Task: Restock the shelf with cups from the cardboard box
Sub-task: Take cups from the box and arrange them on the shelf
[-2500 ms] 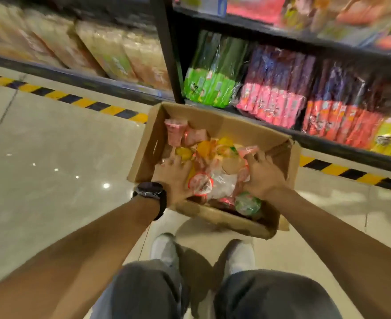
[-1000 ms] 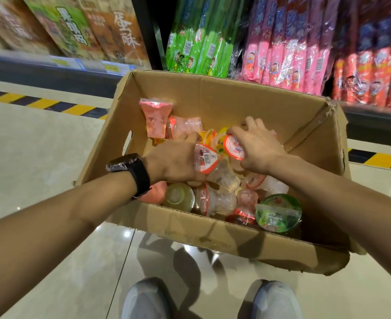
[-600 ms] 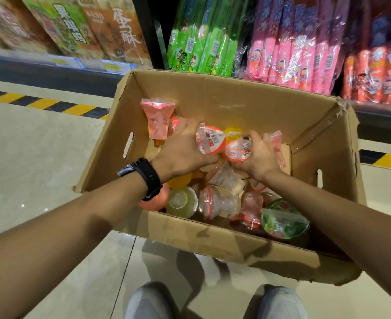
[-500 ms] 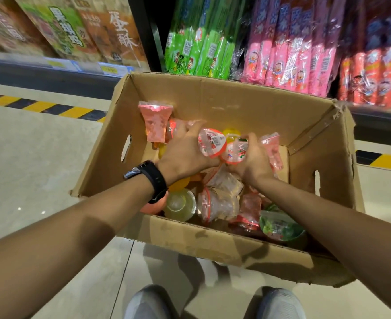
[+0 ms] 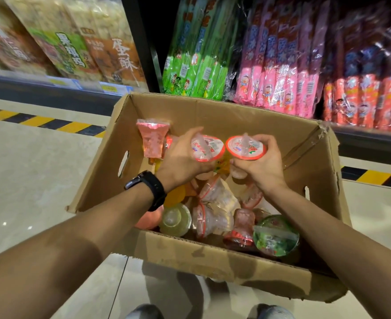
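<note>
Left hand (image 5: 180, 162), fingers curled, grips a red-lidded cup (image 5: 209, 148) above the box (image 5: 212, 256); right hand (image 5: 261, 166) grips a second cup (image 5: 245, 148) likewise, lid up; the two cups are held just beside each other; loose cups (image 5: 212, 217) lie jumbled in the box below; the box stands before the shelf (image 5: 371, 139); watch (image 5: 153, 185) on left wrist.

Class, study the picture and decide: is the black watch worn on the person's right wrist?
No: the black watch sits on the left wrist, just behind the left hand, which grips a red-lidded cup.
</note>
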`<control>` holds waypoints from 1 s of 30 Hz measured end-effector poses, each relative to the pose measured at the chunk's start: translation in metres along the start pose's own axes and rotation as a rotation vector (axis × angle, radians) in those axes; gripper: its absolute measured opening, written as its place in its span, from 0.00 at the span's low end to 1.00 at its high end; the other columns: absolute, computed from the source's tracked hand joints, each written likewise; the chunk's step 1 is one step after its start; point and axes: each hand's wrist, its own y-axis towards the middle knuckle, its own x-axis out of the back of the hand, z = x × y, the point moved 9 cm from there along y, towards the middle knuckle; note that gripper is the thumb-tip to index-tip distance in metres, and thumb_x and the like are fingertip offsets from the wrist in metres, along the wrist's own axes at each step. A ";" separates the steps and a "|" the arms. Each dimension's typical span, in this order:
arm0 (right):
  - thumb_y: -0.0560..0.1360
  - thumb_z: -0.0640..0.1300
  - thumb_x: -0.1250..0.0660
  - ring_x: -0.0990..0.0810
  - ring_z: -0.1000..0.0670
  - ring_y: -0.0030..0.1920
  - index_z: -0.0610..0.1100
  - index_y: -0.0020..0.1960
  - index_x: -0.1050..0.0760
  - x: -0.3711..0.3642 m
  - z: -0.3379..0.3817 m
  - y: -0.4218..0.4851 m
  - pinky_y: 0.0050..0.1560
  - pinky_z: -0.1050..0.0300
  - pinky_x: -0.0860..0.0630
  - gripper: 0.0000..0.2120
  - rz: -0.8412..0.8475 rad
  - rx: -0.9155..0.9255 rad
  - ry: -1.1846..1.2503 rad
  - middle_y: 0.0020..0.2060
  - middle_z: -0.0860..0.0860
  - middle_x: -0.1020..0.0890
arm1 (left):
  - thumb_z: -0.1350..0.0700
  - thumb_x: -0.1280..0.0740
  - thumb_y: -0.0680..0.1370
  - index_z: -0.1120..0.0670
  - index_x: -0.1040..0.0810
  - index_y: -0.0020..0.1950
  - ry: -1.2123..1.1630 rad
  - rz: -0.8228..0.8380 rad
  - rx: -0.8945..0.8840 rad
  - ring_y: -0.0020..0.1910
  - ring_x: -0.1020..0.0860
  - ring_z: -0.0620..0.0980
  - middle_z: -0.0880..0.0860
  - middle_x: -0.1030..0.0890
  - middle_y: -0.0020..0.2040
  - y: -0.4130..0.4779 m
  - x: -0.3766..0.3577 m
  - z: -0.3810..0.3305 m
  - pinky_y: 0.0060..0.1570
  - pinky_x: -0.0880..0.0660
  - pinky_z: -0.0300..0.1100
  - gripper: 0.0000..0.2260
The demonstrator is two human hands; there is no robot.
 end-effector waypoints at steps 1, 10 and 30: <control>0.57 0.36 0.18 0.22 0.53 0.51 0.44 0.58 0.30 0.003 0.008 0.003 0.52 0.61 0.24 0.34 -0.007 0.024 0.008 0.51 0.52 0.23 | 0.44 0.20 0.60 0.46 0.32 0.71 -0.052 -0.034 -0.012 0.59 0.24 0.49 0.48 0.24 0.63 -0.001 0.008 -0.004 0.61 0.25 0.50 0.42; 0.62 0.38 0.19 0.23 0.62 0.45 0.42 0.60 0.28 0.061 0.146 -0.022 0.49 0.72 0.27 0.30 -0.033 0.025 0.086 0.47 0.55 0.21 | 0.45 0.19 0.64 0.51 0.32 0.73 -0.140 -0.188 -0.106 0.56 0.22 0.41 0.46 0.21 0.59 -0.041 0.102 -0.113 0.57 0.26 0.32 0.41; 0.61 0.36 0.19 0.20 0.58 0.49 0.45 0.58 0.25 0.364 0.731 -0.135 0.53 0.61 0.24 0.28 -0.260 0.162 0.256 0.51 0.52 0.19 | 0.34 0.23 0.61 0.37 0.33 0.68 -0.278 -0.257 -0.182 0.58 0.22 0.41 0.40 0.22 0.59 -0.184 0.468 -0.620 0.59 0.23 0.46 0.38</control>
